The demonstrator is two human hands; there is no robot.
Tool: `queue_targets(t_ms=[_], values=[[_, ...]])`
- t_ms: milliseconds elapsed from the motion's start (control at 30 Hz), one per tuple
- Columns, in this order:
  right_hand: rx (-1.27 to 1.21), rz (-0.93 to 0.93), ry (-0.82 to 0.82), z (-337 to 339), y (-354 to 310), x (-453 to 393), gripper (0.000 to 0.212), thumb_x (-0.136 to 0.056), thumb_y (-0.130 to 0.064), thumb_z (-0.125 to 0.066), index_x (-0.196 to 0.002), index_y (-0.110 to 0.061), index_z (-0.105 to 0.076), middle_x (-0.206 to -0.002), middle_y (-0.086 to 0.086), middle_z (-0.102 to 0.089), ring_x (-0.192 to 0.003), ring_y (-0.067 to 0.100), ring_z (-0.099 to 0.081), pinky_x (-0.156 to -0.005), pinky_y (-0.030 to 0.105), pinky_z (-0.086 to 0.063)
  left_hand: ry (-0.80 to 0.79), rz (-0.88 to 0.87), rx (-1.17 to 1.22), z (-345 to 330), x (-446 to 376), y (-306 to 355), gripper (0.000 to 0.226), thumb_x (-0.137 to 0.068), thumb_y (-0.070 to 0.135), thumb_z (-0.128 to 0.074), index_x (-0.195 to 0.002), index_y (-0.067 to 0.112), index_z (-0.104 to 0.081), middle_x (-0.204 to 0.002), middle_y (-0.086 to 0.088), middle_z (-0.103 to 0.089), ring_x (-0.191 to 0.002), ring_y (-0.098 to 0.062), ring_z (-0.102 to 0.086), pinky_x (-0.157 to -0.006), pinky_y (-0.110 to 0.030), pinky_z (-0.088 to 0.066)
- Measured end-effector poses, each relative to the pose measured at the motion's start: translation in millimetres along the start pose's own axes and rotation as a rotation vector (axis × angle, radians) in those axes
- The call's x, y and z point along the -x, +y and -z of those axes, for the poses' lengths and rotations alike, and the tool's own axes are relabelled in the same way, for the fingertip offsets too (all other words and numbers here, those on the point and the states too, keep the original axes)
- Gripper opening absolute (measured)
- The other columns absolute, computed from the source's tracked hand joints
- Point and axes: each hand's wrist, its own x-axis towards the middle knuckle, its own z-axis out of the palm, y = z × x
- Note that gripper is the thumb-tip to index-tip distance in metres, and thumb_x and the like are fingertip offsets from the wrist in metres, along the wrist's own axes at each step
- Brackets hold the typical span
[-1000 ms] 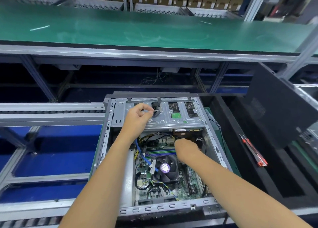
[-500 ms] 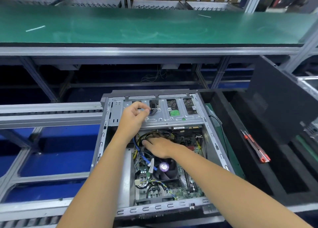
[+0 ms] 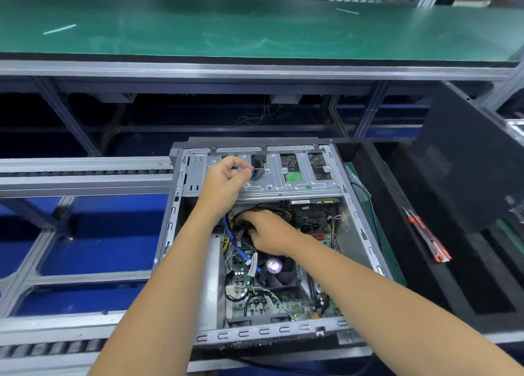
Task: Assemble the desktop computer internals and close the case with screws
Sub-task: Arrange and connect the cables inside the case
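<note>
- Left hand [image 3: 224, 181] pinching a small grey connector [image 3: 259, 173] at the tip of a blue cable [image 3: 236, 242], holding it up over the drive cage [image 3: 283, 188], probably to keep the plug clear while lining it up with a drive port.
- Right hand [image 3: 268, 235] reaching down into the black and yellow wire bundle [image 3: 255, 209] just below the cage, fingers curled into the wires; grasping them or only pushing them aside, cannot tell. Likely clearing room for routing the cable.
- Sitting open on its side on the conveyor frame, the computer case [image 3: 365, 234], with motherboard [image 3: 283, 302] and cooler fan [image 3: 273, 265] exposed near the forearms, making everything reachable from above.
- Leaning upright at the far right, a black side panel [image 3: 467, 160], apparently waiting for closing once wiring is finished.
- Lying in the black tray [image 3: 411, 262] right of the case, a red-handled tool [image 3: 428, 238], well apart from both hands, presumably kept for the screws.
- Judging by this, still wiring, with closing and screwing not yet begun.
</note>
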Motion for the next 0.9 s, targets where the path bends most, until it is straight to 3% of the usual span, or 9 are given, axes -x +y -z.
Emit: queue_targets(t_ms=[133, 300, 400, 467, 633, 733, 800, 900], values=[[0.057, -0.056, 0.082, 0.0, -3.1, 5.6, 0.03, -0.093, -0.005, -0.049, -0.121, -0.006, -0.059, -0.115, 0.02, -0.064, -0.105, 0.039, -0.058, -0.085, 0.043, -0.051, 0.013, -0.003, -0.008, 0.5, -0.5, -1.1, 0.013, -0.091, 0.02, -0.058, -0.084, 0.029, -0.063, -0.062, -0.011, -0.048, -0.043, -0.007, -0.028, -0.041, -0.017, -0.027], [0.319, -0.192, 0.246, 1.4, -5.9, 8.6, 0.023, -0.1, -0.023, -0.047, -0.113, -0.006, -0.056, -0.113, 0.016, -0.062, -0.106, 0.035, -0.056, -0.077, 0.038, -0.039, 0.022, -0.009, -0.019, 0.2, 0.9, -1.8, 0.009, -0.092, 0.018, -0.058, -0.087, 0.024, -0.063, -0.05, 0.006, -0.045, -0.041, -0.007, -0.03, -0.04, -0.016, -0.029], [0.357, -0.321, 0.135, -5.9, -5.0, 5.9, 0.047, -0.104, -0.042, -0.036, -0.13, -0.006, -0.051, -0.13, 0.019, -0.056, -0.123, 0.037, -0.048, -0.097, 0.045, -0.036, 0.018, -0.014, -0.024, -0.3, 1.3, -0.9, 0.008, -0.092, 0.017, -0.058, -0.087, 0.022, -0.063, -0.045, 0.01, -0.04, -0.04, -0.006, -0.028, -0.04, -0.017, -0.028], [0.322, -0.416, 0.023, -8.0, -1.8, -1.3, 0.066, -0.103, -0.053, -0.026, -0.146, -0.003, -0.036, -0.147, 0.024, -0.043, -0.136, 0.04, -0.037, -0.111, 0.049, -0.024, 0.017, -0.008, -0.025, -0.7, 1.5, -0.5, 0.008, -0.092, 0.018, -0.057, -0.088, 0.022, -0.063, -0.046, 0.01, -0.038, -0.041, -0.007, -0.028, -0.041, -0.016, -0.029], [0.218, -0.593, -0.092, -0.1, 27.9, -12.6, 0.081, -0.097, -0.067, -0.007, -0.158, -0.014, -0.006, -0.15, 0.018, -0.044, -0.137, 0.033, -0.044, -0.117, 0.057, -0.005, 0.024, 0.012, -0.034, -0.4, 1.2, 1.4, 0.01, -0.092, 0.021, -0.058, -0.087, 0.026, -0.064, -0.051, 0.001, -0.038, -0.046, -0.013, -0.033, -0.045, -0.012, -0.036], [0.161, -0.637, -0.162, 5.7, 40.3, -14.8, 0.092, -0.091, -0.077, -0.003, -0.158, -0.013, -0.004, -0.15, 0.017, -0.044, -0.134, 0.03, -0.047, -0.118, 0.052, -0.02, 0.022, 0.019, -0.031, 0.0, 0.9, 1.5, 0.01, -0.092, 0.02, -0.057, -0.087, 0.026, -0.063, -0.047, 0.009, -0.038, -0.041, -0.008, -0.03, -0.042, -0.012, -0.033], [0.093, -0.637, -0.168, 10.1, 41.7, -15.3, 0.096, -0.09, -0.08, -0.007, -0.158, -0.013, -0.006, -0.148, 0.017, -0.047, -0.127, 0.03, -0.054, -0.107, 0.042, -0.039, 0.022, 0.014, -0.032, 0.0, 1.2, 1.9, 0.01, -0.092, 0.019, -0.057, -0.087, 0.025, -0.063, -0.046, 0.01, -0.038, -0.04, -0.007, -0.029, -0.041, -0.013, -0.031], [0.122, -0.623, -0.146, 13.5, 43.3, -13.6, 0.088, -0.096, -0.072, -0.016, -0.152, -0.006, -0.029, -0.14, 0.019, -0.053, -0.121, 0.031, -0.057, -0.088, 0.036, -0.044, 0.02, 0.013, -0.032, -0.7, 1.4, 1.4, 0.008, -0.093, 0.019, -0.056, -0.09, 0.023, -0.062, -0.044, 0.011, -0.037, -0.038, -0.005, -0.027, -0.04, -0.013, -0.029]])
